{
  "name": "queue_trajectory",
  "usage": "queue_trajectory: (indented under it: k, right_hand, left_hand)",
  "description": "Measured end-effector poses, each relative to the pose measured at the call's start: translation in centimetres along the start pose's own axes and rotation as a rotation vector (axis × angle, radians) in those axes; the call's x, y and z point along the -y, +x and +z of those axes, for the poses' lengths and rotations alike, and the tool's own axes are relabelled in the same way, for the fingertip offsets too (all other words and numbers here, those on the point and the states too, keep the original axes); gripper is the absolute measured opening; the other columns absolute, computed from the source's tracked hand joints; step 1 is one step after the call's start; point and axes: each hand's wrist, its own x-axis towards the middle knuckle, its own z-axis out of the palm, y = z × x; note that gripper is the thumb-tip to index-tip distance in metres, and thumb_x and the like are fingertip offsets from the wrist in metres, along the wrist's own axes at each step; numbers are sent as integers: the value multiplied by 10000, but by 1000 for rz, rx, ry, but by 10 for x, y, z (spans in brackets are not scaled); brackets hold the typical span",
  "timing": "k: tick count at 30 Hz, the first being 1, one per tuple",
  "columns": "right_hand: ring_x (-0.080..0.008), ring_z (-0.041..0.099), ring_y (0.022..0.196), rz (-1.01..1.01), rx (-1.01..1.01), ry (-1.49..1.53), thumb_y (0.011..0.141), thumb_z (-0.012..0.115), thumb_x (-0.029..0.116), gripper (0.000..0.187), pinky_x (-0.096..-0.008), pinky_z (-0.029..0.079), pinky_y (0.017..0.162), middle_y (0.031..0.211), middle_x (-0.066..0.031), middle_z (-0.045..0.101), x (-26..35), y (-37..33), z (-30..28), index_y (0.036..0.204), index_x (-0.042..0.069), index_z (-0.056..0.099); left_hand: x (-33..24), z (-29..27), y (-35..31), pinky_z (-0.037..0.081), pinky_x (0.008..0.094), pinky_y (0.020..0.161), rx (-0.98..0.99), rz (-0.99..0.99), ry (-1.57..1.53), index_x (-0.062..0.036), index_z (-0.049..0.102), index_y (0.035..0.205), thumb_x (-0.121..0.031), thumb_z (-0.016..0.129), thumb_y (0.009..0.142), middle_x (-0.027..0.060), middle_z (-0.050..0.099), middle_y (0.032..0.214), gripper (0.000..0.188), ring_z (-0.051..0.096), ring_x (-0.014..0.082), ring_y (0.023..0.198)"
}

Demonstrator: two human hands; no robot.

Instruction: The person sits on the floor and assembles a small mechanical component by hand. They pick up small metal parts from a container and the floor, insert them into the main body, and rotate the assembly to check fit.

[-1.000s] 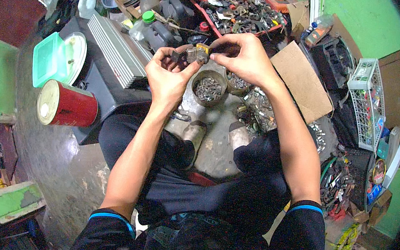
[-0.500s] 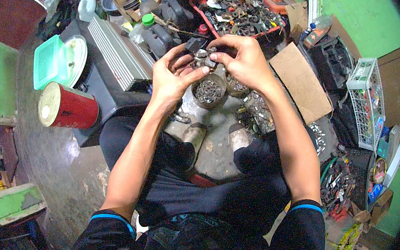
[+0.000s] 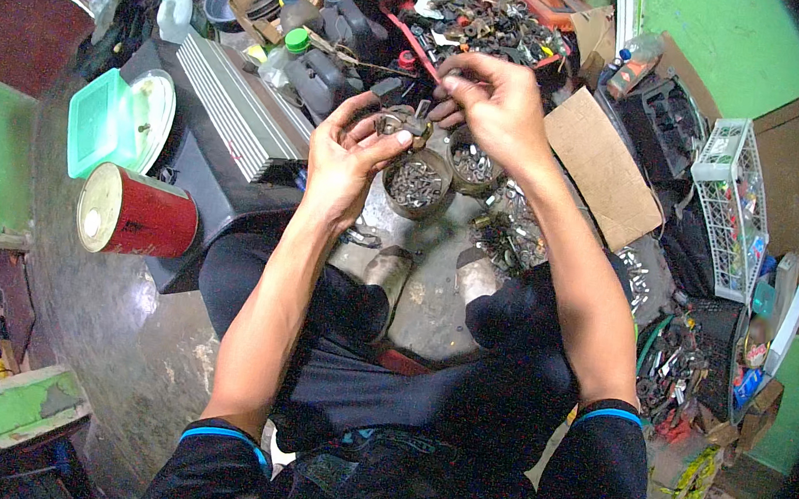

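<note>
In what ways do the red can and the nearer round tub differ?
The red can looks closed; the tub is open, showing small metal pieces. The red can is brightly coloured; the tub is dull brownish. The red can is far left; the tub is near the centre. Both are round-sided.

"What's the count?"
"Two bare hands (image 3: pixel 340 166) (image 3: pixel 508 114), and look, two round tubs (image 3: pixel 413 214) (image 3: pixel 469 188)!"
"And the single ones?"
"One red tin (image 3: pixel 150 215), one white lattice crate (image 3: pixel 721 172)!"
"Any more pairs?"
"Yes, two feet (image 3: pixel 387 270) (image 3: pixel 476 278), right there!"
</note>
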Motion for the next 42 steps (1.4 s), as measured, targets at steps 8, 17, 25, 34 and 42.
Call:
queue_trajectory:
  k: [8,17,25,34,42]
  right_hand:
    - [-135,645,779,-124,156,-186,812,657,36,192,-284,515,733,860,-86,700,-1,2,-8,998,4,693]
    - [-208,625,766,-394,212,-430,794,701,89,187,-345,479,718,842,-113,665,0,0,-12,968,21,701]
    - [-187,686,599,-102,-255,-72,850,651,102,170,-309,539,548,777,-128,710,14,11,-29,952,-22,707]
    - [-317,684,793,33,224,-772,731,724,113,235,-382,523,745,843,-217,679,-41,4,-14,939,5,708]
    - [-180,634,985,-187,144,-369,777,664,49,340,-330,493,874,1040,-134,686,-15,7,-12,1114,13,653]
  left_hand:
    - [4,-1,1,541,341,879,-53,59,37,93,365,1322,71,746,724,206,595,1134,709,625,243,1009]
    - [1,3,0,535,342,901,-1,70,87,105,407,1293,87,762,697,199,593,1130,694,612,240,1041]
    - [10,-12,3,512,350,917,-32,97,144,106,358,1346,22,813,664,265,519,1269,824,596,270,1094]
    - [10,-1,3,523,361,939,81,98,55,74,482,1255,170,708,668,186,616,1179,637,606,246,1091]
    - [6,-6,3,518,352,926,109,1,278,87,532,1210,161,737,641,151,620,1146,610,610,225,1060]
